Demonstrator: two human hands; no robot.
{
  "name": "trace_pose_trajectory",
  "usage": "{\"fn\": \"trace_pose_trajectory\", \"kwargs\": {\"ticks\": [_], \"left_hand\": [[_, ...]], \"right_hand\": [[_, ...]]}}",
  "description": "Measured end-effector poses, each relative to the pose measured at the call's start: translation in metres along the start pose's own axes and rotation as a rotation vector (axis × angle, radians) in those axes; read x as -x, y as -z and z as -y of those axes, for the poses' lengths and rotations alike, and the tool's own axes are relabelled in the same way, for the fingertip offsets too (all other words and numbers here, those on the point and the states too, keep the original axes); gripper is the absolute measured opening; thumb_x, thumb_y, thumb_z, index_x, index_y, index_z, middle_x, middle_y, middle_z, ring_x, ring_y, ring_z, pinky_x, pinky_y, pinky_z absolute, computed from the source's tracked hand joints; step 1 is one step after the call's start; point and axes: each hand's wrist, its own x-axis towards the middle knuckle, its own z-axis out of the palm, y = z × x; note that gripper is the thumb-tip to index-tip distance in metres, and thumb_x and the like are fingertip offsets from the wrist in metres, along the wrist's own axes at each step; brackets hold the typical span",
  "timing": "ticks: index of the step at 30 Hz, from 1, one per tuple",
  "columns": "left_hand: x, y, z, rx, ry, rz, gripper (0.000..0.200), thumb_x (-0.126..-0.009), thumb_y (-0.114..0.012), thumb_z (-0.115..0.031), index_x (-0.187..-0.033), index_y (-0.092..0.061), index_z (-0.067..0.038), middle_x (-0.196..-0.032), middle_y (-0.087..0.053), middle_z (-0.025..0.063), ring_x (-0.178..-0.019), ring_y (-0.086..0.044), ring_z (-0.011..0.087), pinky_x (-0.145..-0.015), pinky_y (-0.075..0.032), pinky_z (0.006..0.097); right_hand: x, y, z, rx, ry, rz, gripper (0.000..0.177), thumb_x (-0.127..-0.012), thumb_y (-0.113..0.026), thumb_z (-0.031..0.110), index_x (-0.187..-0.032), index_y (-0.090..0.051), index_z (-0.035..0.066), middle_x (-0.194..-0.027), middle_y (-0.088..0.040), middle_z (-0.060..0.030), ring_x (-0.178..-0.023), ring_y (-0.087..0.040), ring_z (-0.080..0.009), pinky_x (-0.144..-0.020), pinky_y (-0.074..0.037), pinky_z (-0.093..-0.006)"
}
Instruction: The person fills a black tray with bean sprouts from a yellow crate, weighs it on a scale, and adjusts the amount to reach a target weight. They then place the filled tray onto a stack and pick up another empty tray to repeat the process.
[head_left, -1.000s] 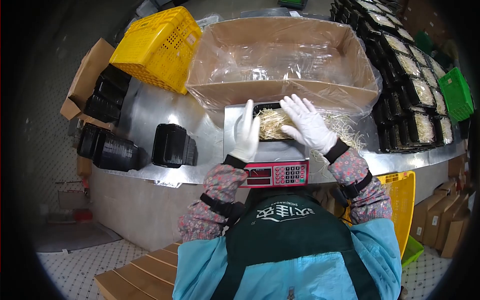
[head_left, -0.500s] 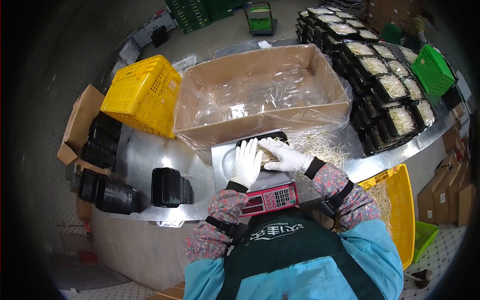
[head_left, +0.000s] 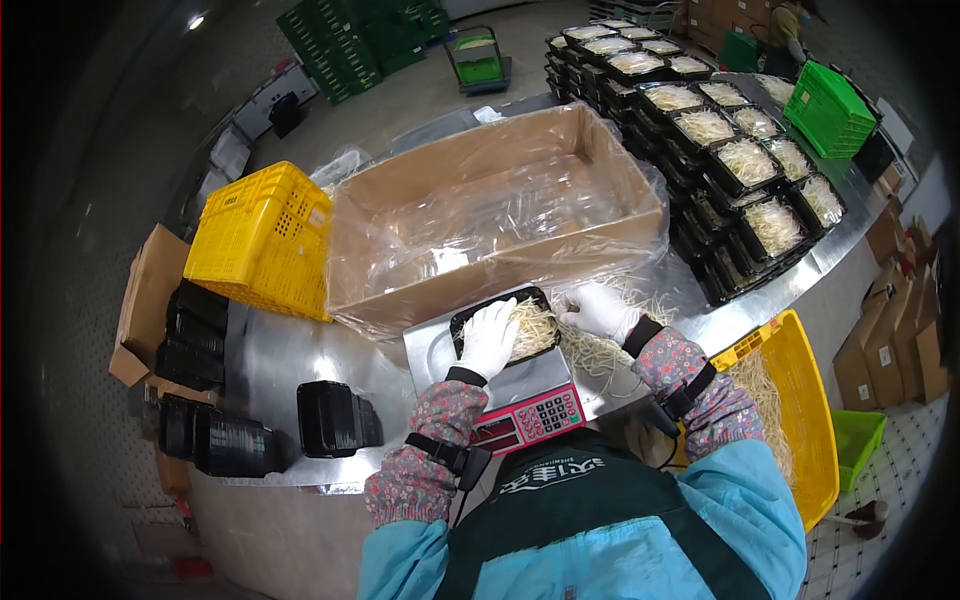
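A black tray [head_left: 505, 326] with pale bean sprouts [head_left: 533, 330] sits on the metal plate of a red scale [head_left: 530, 416]. My left hand [head_left: 488, 340], in a white glove, lies with extended fingers over the left part of the tray, touching the sprouts. Just right of the tray, my right hand [head_left: 598, 308], also gloved, is at a loose heap of sprouts [head_left: 603, 358] on the metal table. Its fingers are curled and pressed together; a few strands show near the fingertips, but what they grip is too small to make out.
Behind the scale stands a plastic-lined carton [head_left: 490, 255], with a yellow crate [head_left: 262, 240] to its left. Filled trays [head_left: 745, 162] are stacked at the right. Empty black trays [head_left: 335, 420] stand left. A yellow basket [head_left: 815, 420] of sprouts is at the lower right. A person [head_left: 785, 35] is far behind.
My right hand has moved off the tray to the right, onto the loose sprouts, and its fingers have curled. More of the tray shows. The whole view has shifted and tilted.
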Motion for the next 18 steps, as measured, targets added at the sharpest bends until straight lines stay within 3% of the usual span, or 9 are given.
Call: {"fn": "trace_pose_trajectory", "kwargs": {"ticks": [2,4,6,9,13,16,18], "left_hand": [[0.003,0.000,-0.001,0.002,0.006,-0.004,0.045,-0.096,-0.054,-0.026,-0.137,-0.050,-0.007,-0.128,-0.056,0.0142,-0.118,-0.051,0.0326,-0.101,-0.039,0.0452],[0.003,0.001,-0.003,0.016,0.016,-0.003,0.047,-0.096,-0.055,-0.026,-0.139,-0.049,-0.006,-0.129,-0.056,0.0146,-0.119,-0.051,0.0329,-0.102,-0.038,0.0451],[0.004,0.005,-0.005,0.049,0.046,0.012,0.050,-0.096,-0.056,-0.026,-0.140,-0.047,-0.005,-0.132,-0.055,0.0155,-0.122,-0.050,0.0332,-0.104,-0.037,0.0447],[0.012,0.016,-0.007,0.174,0.055,-0.133,0.056,-0.094,-0.058,-0.029,-0.142,-0.045,-0.003,-0.138,-0.051,0.0171,-0.128,-0.047,0.0324,-0.108,-0.033,0.0448],[0.033,0.040,-0.002,0.512,0.272,-0.445,0.043,-0.096,-0.051,-0.007,-0.139,-0.049,0.000,-0.137,-0.053,0.0213,-0.129,-0.050,0.0321,-0.109,-0.038,0.0377],[0.058,0.024,0.012,0.831,0.411,-0.531,0.045,-0.099,-0.044,-0.006,-0.142,-0.040,0.007,-0.140,-0.050,0.0218,-0.129,-0.050,0.0308,-0.110,-0.037,0.0373],[0.077,0.016,0.020,0.806,0.433,-0.486,0.045,-0.100,-0.043,-0.006,-0.143,-0.038,0.008,-0.141,-0.048,0.0222,-0.129,-0.049,0.0310,-0.111,-0.035,0.0378]], "right_hand": [[0.002,0.016,-0.007,0.038,-0.002,-0.042,0.016,-0.078,-0.072,0.021,-0.086,-0.071,0.006,-0.081,-0.070,-0.0164,-0.078,-0.068,-0.0343,-0.073,-0.053,-0.0415],[0.004,0.046,0.001,-0.138,-0.045,-0.004,0.014,-0.081,-0.072,0.017,-0.088,-0.071,0.005,-0.080,-0.071,-0.0144,-0.076,-0.070,-0.0257,-0.071,-0.053,-0.0354],[0.000,0.058,0.007,-0.313,0.034,-0.050,0.014,-0.084,-0.070,0.015,-0.091,-0.071,0.003,-0.082,-0.071,-0.0136,-0.077,-0.070,-0.0232,-0.072,-0.053,-0.0329],[-0.013,0.064,0.034,-0.354,0.194,-0.142,0.014,-0.085,-0.070,0.016,-0.093,-0.071,0.004,-0.085,-0.072,-0.0120,-0.078,-0.070,-0.0234,-0.072,-0.054,-0.0326],[-0.042,0.024,0.061,-0.195,0.459,-0.186,0.014,-0.083,-0.071,0.018,-0.093,-0.071,0.009,-0.088,-0.071,-0.0099,-0.082,-0.069,-0.0263,-0.074,-0.054,-0.0358],[-0.059,-0.024,0.058,0.086,0.495,-0.022,0.018,-0.082,-0.070,0.021,-0.097,-0.070,0.012,-0.092,-0.069,-0.0100,-0.089,-0.067,-0.0300,-0.079,-0.053,-0.0400],[-0.060,-0.037,0.053,0.058,0.477,-0.022,0.019,-0.083,-0.069,0.021,-0.098,-0.070,0.010,-0.092,-0.069,-0.0107,-0.090,-0.066,-0.0310,-0.081,-0.053,-0.0406]]}}
